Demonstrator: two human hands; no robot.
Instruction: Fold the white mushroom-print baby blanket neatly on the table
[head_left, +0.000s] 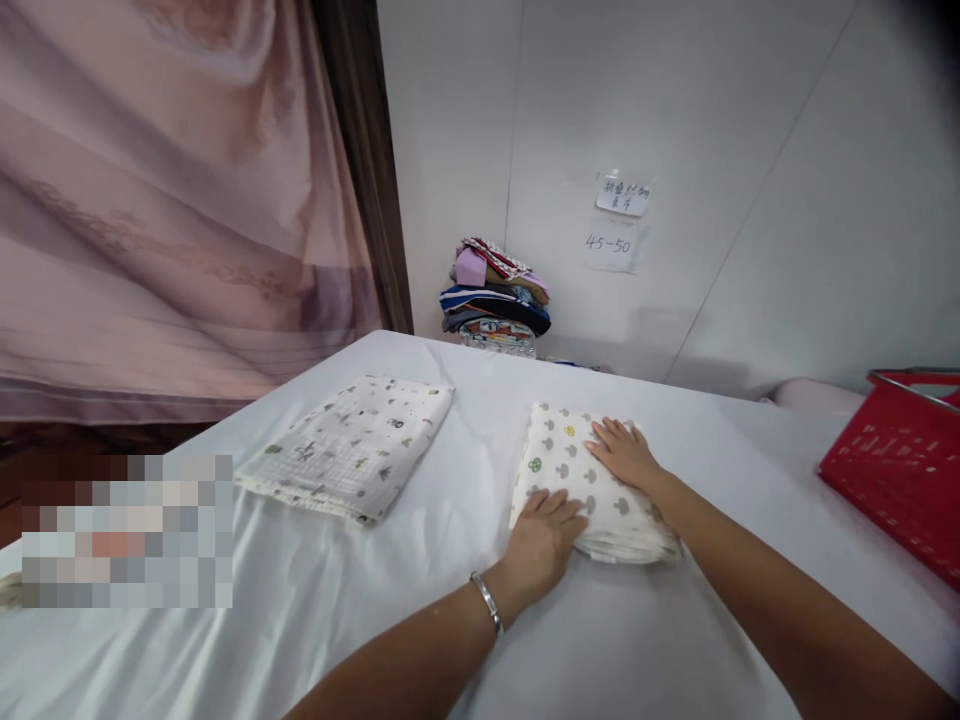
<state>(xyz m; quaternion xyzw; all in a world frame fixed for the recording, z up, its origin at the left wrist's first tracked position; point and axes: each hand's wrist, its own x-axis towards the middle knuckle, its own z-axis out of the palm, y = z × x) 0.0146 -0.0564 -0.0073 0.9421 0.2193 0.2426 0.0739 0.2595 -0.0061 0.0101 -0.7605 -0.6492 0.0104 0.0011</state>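
A folded white cloth with a grey mushroom print lies on the white-covered table, its layered edges facing me. My left hand, with a silver bangle at the wrist, rests flat on the cloth's near left part, fingers apart. Flat on its far right part lies my right hand, fingers stretched out. Neither hand grips the fabric. To the left, apart from both hands, another folded white cloth with small scattered prints lies on the table.
A red plastic basket stands at the right edge. Behind the table, a pile of folded fabrics sits against the wall, near handwritten paper signs. A pink curtain hangs at left. A pixelated patch covers the lower left.
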